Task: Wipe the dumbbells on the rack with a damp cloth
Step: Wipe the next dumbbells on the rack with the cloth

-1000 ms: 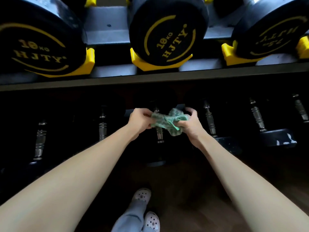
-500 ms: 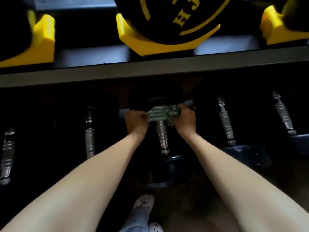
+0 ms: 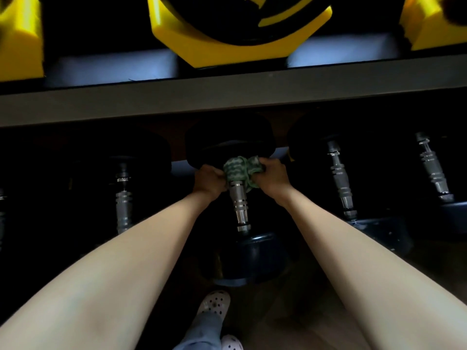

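Both hands gripped a crumpled green patterned cloth [image 3: 238, 170] draped over the far end of a ribbed metal dumbbell handle [image 3: 239, 202] on the dark lower rack shelf. Left hand [image 3: 209, 181] clenched one side of the cloth, right hand [image 3: 271, 176] the other. Above sat a grey upper shelf rail [image 3: 227, 96] with yellow plastic cradles [image 3: 227, 50].

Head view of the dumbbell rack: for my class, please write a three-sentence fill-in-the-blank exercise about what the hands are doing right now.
1. The left hand and the right hand both grip a green ____.
2. It lies over the far end of the metal ____ of the middle dumbbell.
3. The cradles on the upper shelf are coloured ____.

Missing words: cloth; handle; yellow.
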Action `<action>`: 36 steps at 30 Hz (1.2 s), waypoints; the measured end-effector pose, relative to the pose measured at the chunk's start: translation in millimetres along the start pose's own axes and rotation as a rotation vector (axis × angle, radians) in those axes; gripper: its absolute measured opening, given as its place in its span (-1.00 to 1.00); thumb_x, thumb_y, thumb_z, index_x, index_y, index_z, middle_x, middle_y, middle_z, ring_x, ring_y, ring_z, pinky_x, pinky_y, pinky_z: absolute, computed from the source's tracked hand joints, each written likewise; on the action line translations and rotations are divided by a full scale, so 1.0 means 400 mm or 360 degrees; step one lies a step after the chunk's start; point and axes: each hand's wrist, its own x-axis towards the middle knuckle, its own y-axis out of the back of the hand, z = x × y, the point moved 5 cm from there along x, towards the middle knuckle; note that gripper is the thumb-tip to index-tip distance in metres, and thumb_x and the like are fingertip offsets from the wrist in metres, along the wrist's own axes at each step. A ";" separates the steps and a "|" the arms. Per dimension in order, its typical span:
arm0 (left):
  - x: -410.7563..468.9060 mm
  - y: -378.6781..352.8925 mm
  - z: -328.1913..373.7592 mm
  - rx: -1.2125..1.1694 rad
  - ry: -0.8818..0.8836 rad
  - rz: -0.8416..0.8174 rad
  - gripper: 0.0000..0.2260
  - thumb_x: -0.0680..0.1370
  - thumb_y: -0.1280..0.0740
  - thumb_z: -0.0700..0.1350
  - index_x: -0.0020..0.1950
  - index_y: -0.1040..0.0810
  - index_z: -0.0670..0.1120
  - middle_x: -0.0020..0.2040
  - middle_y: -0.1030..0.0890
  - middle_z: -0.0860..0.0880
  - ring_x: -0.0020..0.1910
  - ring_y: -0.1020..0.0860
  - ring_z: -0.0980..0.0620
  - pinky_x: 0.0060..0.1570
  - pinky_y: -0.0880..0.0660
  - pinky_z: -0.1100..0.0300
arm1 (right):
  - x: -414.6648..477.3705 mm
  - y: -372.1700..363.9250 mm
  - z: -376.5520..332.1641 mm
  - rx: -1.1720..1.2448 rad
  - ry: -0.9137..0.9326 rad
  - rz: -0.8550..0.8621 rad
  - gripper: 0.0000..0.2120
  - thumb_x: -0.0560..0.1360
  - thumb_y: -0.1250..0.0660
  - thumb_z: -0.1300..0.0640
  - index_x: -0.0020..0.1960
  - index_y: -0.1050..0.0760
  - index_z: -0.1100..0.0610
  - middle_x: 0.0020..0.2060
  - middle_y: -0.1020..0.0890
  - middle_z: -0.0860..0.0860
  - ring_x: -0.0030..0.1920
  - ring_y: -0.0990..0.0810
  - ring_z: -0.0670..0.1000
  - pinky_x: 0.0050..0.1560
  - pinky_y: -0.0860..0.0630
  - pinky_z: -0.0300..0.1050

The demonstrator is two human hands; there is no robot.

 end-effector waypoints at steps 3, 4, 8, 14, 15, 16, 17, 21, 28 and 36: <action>-0.014 0.000 -0.035 0.0098 -0.0052 -0.0094 -0.51 0.42 -0.33 -0.45 -0.63 -0.50 -0.03 -0.66 -0.46 0.16 -0.61 -0.44 0.29 -0.30 -0.51 0.22 | -0.011 -0.013 0.027 0.0059 -0.0124 -0.0076 -0.75 0.46 -0.28 0.37 0.10 -0.59 0.25 0.04 -0.63 0.17 0.03 -0.57 0.03 -0.20 -0.37 -0.32; -0.023 -0.001 -0.033 0.0178 -0.0093 -0.0121 -0.53 0.42 -0.32 -0.44 -0.61 -0.50 -0.03 -0.66 -0.46 0.16 -0.60 -0.45 0.28 -0.26 -0.51 0.20 | -0.017 -0.017 0.036 0.0073 -0.0170 -0.0092 -0.76 0.45 -0.28 0.38 0.08 -0.60 0.27 0.02 -0.64 0.19 0.02 -0.58 0.05 -0.14 -0.40 -0.27; -0.063 -0.007 -0.016 0.0433 -0.0210 -0.0206 -0.72 0.46 -0.30 -0.36 -0.44 -0.55 -0.17 -0.54 -0.50 0.04 -0.43 -0.49 0.09 -0.18 -0.44 0.18 | -0.026 -0.035 0.074 0.0088 -0.0394 -0.0207 -0.80 0.42 -0.29 0.39 0.01 -0.59 0.32 -0.03 -0.64 0.24 0.02 -0.62 0.20 0.07 -0.57 0.03; -0.125 -0.013 0.019 0.0877 -0.0370 -0.0403 -0.84 0.50 -0.23 -0.31 -0.17 -0.59 -0.32 -0.02 -0.60 -0.32 0.04 -0.57 -0.21 -0.09 -0.42 0.11 | -0.055 -0.048 0.086 -0.0248 -0.0483 -0.0530 -0.88 0.35 -0.35 0.45 -0.19 -0.50 0.27 -0.27 -0.54 0.18 -0.25 -0.56 0.12 -0.16 -0.56 0.02; -0.135 -0.017 0.021 0.0952 -0.0392 -0.0464 -0.84 0.51 -0.23 -0.31 -0.14 -0.57 -0.36 0.00 -0.59 -0.34 0.06 -0.56 -0.23 -0.06 -0.43 0.09 | -0.063 -0.050 0.089 -0.0325 -0.0468 -0.0590 -0.88 0.35 -0.36 0.45 -0.17 -0.51 0.29 -0.32 -0.52 0.15 -0.32 -0.52 0.08 -0.25 -0.52 -0.05; -0.149 -0.022 0.021 0.1026 -0.0403 -0.0532 -0.84 0.51 -0.22 -0.30 -0.11 -0.56 -0.38 0.02 -0.58 -0.35 0.07 -0.55 -0.25 -0.04 -0.43 0.07 | -0.071 -0.051 0.091 -0.0409 -0.0446 -0.0651 -0.88 0.36 -0.37 0.43 -0.11 -0.53 0.32 -0.33 -0.50 0.12 -0.34 -0.48 0.05 -0.32 -0.46 -0.14; -0.161 -0.029 0.020 0.1092 -0.0406 -0.0605 -0.83 0.52 -0.22 -0.29 -0.07 -0.54 -0.39 0.05 -0.56 -0.36 0.09 -0.53 -0.27 -0.01 -0.43 0.05 | -0.076 -0.051 0.091 -0.0485 -0.0424 -0.0698 -0.86 0.38 -0.37 0.40 -0.06 -0.54 0.32 -0.31 -0.49 0.10 -0.33 -0.46 0.02 -0.37 -0.41 -0.22; -0.209 -0.042 0.035 0.1350 -0.0439 -0.0783 -0.76 0.55 -0.20 -0.23 0.12 -0.48 -0.37 0.17 -0.52 -0.32 0.18 -0.49 -0.25 0.07 -0.41 0.07 | -0.088 -0.042 0.065 -0.0834 -0.0303 -0.0829 -0.77 0.55 -0.22 0.25 0.15 -0.49 0.33 0.04 -0.56 0.21 -0.10 -0.46 0.07 -0.42 -0.32 -0.36; -0.239 -0.040 0.067 0.1649 -0.0639 -0.0899 -0.79 0.56 -0.19 -0.25 0.15 -0.50 -0.26 0.21 -0.51 -0.23 0.23 -0.47 -0.19 0.12 -0.36 0.14 | -0.126 -0.021 0.022 -0.1112 -0.0172 -0.0956 -0.73 0.57 -0.11 0.30 0.19 -0.47 0.35 0.09 -0.54 0.24 0.04 -0.54 0.18 -0.08 -0.47 -0.13; -0.315 0.022 0.133 0.1934 -0.0675 -0.1019 -0.86 0.53 -0.18 -0.29 -0.23 -0.34 -0.14 -0.20 -0.47 -0.08 -0.13 -0.47 -0.10 -0.19 -0.29 0.20 | -0.202 0.015 -0.056 -0.0518 -0.0273 -0.0999 -0.84 0.36 -0.23 0.47 -0.16 -0.51 0.29 -0.23 -0.51 0.17 -0.18 -0.50 0.09 -0.19 -0.42 -0.10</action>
